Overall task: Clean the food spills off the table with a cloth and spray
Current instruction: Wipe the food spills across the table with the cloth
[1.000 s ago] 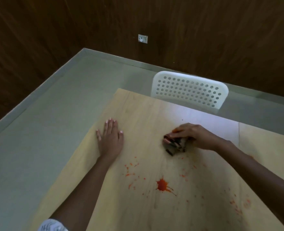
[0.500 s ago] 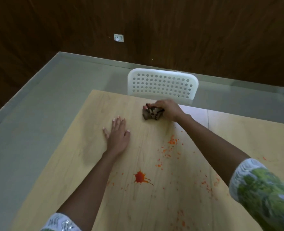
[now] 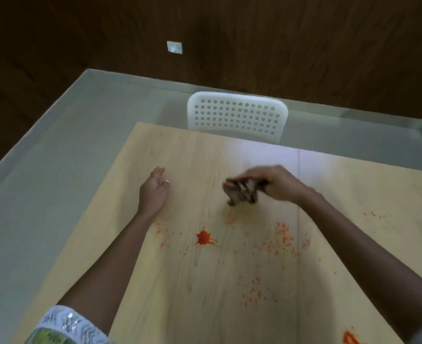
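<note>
Wiping under way, most of the red spill not yet cleaned

Nearest, a red smear sits at the table's near right edge; beyond it orange-red specks scatter across the middle and a solid red blot lies left of centre, all unwiped. Farther on, the left hand rests on the wood with fingers relaxed, holding nothing, while the right hand grips a bunched dark cloth, low over the table just beyond the blot. Past the far edge stands a white perforated chair. No spray bottle shows.
</note>
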